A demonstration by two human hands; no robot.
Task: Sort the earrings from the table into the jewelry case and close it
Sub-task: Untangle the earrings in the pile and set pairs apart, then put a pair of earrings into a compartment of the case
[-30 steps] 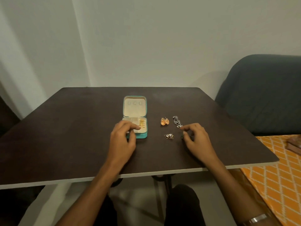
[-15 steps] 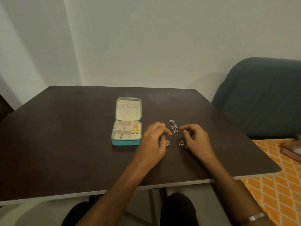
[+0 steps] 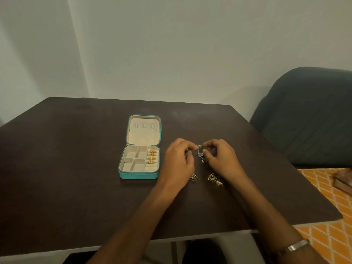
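- Fingers of the left hand (image 3: 178,164) are curled inward, thumb and forefinger tips pressed together on the upper end of a silver dangling earring (image 3: 200,154); the other fingers are folded loosely beneath, over the table
- right hand (image 3: 222,159) faces it, fingers likewise curled, thumb and forefinger pinching the same silver earring from the other side; whether both hands hold one earring or a pair together cannot be told; the piece hangs between the two hands, just above the dark brown table (image 3: 76,178)
- small silver earring (image 3: 193,177) lies on the table just beside the left wrist, partly hidden by it
- green-and-gold earrings (image 3: 214,179) lie near the right wrist, touching the tabletop, apart from the silver one
- teal jewelry case (image 3: 140,176) stands open to the left of the left hand, lid laid back flat, cream lining showing; gold earrings (image 3: 152,156) sit in a row in its right-hand compartment; the other compartments show only lining
- metal bracelet (image 3: 297,245) circles the right wrist
- dark grey chair (image 3: 308,115) stands beyond the table's right edge; orange patterned floor (image 3: 327,242) shows below it
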